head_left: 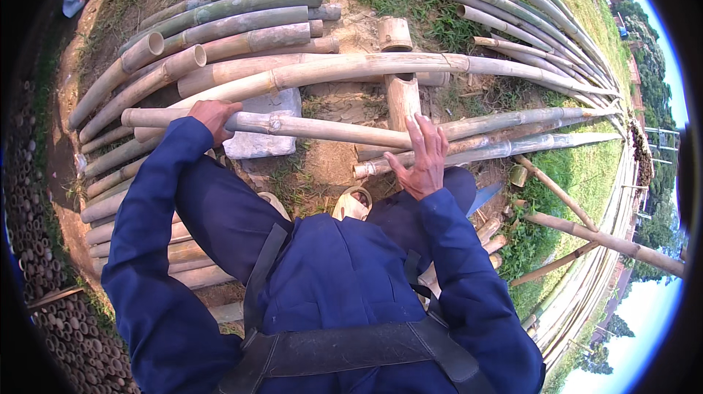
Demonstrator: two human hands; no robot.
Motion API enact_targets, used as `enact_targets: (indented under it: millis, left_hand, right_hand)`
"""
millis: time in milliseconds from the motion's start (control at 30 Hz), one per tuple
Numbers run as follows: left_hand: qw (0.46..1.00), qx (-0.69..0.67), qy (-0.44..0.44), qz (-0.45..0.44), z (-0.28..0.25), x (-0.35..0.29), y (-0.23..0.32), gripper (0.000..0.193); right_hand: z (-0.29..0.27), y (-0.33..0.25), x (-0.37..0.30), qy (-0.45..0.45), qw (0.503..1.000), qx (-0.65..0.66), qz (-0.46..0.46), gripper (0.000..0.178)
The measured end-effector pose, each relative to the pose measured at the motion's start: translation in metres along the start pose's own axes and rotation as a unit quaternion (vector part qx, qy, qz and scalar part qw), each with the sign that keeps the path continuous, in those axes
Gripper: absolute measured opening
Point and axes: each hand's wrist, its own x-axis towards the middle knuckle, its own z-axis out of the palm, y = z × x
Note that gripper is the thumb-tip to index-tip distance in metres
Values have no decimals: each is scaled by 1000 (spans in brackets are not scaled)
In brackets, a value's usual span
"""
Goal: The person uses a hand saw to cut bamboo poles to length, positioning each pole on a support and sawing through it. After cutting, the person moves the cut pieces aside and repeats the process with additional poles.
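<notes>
A pale bamboo pole [322, 129] lies crosswise before my knees. Around its left part my left hand [214, 119] is closed, fingers wrapped over the top. At the pole's right end my right hand [422, 158] is open with fingers spread; whether its palm touches the pole I cannot tell. Just beyond, a longer bamboo pole [366, 64] runs across, crossing over an upright-lying short bamboo piece [402, 101] with a hollow end. Beneath the held pole's left half sits a pale stone block [260, 146].
Cut bamboo poles [249, 17] lie stacked at the left, and more [527, 13] at the far right. Other poles [498, 146] end beside my right hand. A bluish flat blade-like thing [484, 197] shows by my right knee. A bamboo frame [597, 235] stands at the right.
</notes>
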Motion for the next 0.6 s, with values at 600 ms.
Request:
enact_targets:
  millis: [600]
  left_hand:
    - [988,-96,56,-103,23,30,-22,70]
  right_hand:
    - [44,21,47,-140,984,12,-111,48]
